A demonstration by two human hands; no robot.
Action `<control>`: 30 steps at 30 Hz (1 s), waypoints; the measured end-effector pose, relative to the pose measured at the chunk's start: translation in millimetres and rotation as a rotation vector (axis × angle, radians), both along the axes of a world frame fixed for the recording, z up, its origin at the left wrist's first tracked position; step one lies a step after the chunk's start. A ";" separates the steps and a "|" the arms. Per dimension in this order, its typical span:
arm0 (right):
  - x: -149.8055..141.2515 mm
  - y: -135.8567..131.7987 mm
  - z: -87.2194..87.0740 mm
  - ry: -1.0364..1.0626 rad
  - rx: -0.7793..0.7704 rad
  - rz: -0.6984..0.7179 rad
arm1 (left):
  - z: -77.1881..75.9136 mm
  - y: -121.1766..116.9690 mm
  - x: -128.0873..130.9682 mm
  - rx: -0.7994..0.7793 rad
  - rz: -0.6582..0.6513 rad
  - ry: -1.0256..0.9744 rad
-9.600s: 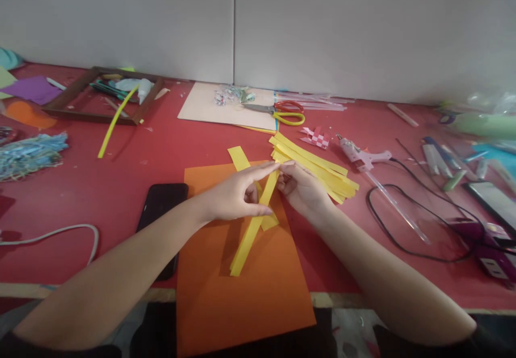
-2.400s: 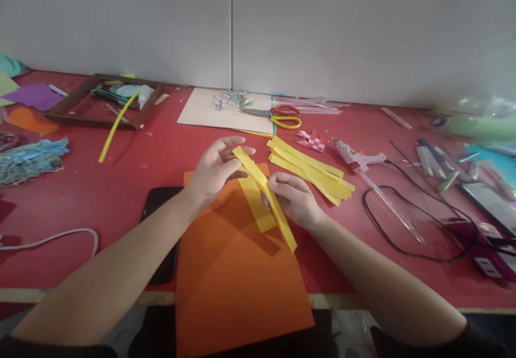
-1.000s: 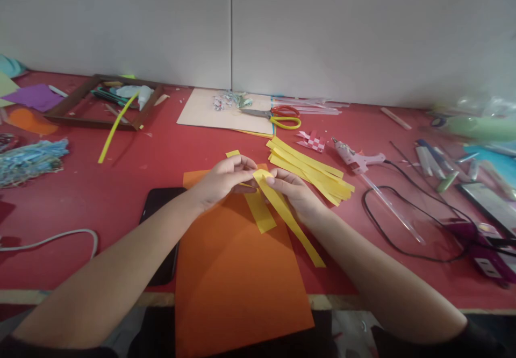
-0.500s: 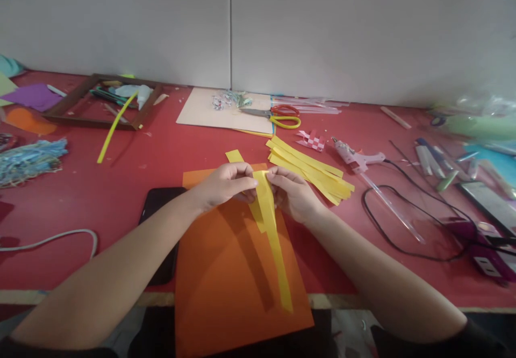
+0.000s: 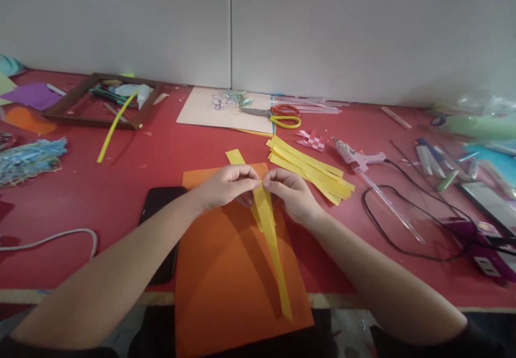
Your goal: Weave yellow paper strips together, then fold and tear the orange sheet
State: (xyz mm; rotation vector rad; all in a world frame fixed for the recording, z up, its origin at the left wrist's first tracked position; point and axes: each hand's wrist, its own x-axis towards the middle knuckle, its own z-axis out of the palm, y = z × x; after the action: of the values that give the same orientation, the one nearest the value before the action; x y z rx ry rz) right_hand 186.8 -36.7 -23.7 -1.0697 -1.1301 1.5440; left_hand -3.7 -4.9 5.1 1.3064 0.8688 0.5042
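Note:
My left hand and my right hand meet over an orange paper sheet and pinch the top end of a long yellow paper strip. The strip hangs toward me, its free end near the sheet's front edge. A second yellow strip lies flat on the sheet, partly hidden under my hands. A pile of several yellow strips lies just right of my right hand.
A black phone lies left of the sheet. Scissors rest on a beige sheet behind. A pink glue gun with black cable, a woven pink piece, pens, a wooden frame and blue yarn surround the red table.
Both hands pinched the strip's top end together, and its free end swung from pointing right to hanging straight toward me over the orange sheet.

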 end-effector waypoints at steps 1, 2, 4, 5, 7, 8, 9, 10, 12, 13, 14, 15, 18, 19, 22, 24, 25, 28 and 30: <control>0.5 -0.1 -0.5 -0.013 0.013 0.004 | -0.2 0.1 -0.4 0.007 -0.006 0.003; 0.8 -0.1 -0.6 -0.024 0.022 0.008 | -0.6 0.2 -0.8 0.014 -0.011 0.006; 1.0 -0.3 -0.1 -0.049 0.040 0.011 | -2.0 0.5 -1.1 0.027 -0.016 0.010; 0.9 -0.4 0.6 -0.067 0.053 0.011 | -2.8 0.7 -1.1 0.035 -0.019 0.008; 0.2 -1.2 2.0 -0.123 0.096 0.005 | -4.5 1.1 -0.9 0.051 -0.029 0.001; -0.2 -1.8 2.4 -0.158 0.127 0.000 | -5.4 1.5 -0.8 0.057 -0.034 -0.003; -0.7 -2.7 2.7 -0.194 0.161 -0.007 | -6.3 1.9 -0.9 0.062 -0.040 -0.007; -1.1 -3.6 2.6 -0.227 0.199 -0.016 | -7.1 2.4 -0.9 0.068 -0.045 -0.013; -1.9 -5.6 1.9 -0.275 0.270 -0.037 | -8.5 3.4 -1.2 0.076 -0.056 -0.025; -2.2 -6.3 1.5 -0.288 0.299 -0.046 | -8.9 3.8 -1.3 0.079 -0.061 -0.032; -2.5 -6.9 1.1 -0.295 0.322 -0.054 | -9.2 4.1 -1.4 0.082 -0.063 -0.042; -2.7 -7.3 1.0 -0.299 0.342 -0.062 | -9.2 4.2 -1.3 0.083 -0.064 -0.053; -3.0 -7.8 2.1 -0.298 0.385 -0.076 | -8.4 4.0 -0.7 0.082 -0.052 -0.080; -3.0 -8.0 2.8 -0.298 0.395 -0.079 | -7.9 3.8 -0.4 0.080 -0.046 -0.087; -2.9 -8.7 4.1 -0.304 0.417 -0.088 | -6.3 3.0 0.6 0.066 -0.034 -0.105; -2.9 -9.1 3.9 -0.310 0.431 -0.095 | -5.3 2.6 1.0 0.057 -0.029 -0.116; -2.8 -9.2 3.5 -0.312 0.437 -0.097 | -4.9 2.4 1.0 0.054 -0.026 -0.119; -3.0 -8.8 2.8 -0.311 0.448 -0.098 | -3.9 1.8 0.9 0.048 -0.013 -0.121; -3.4 -8.6 3.3 -0.305 0.447 -0.103 | -3.8 1.6 0.9 0.050 -0.008 -0.121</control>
State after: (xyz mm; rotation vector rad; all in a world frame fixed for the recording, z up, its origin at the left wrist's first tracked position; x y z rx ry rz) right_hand 183.4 -45.2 -20.4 -1.0510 -1.5161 0.9996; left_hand -2.8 -3.3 1.3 1.3105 0.7551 0.5959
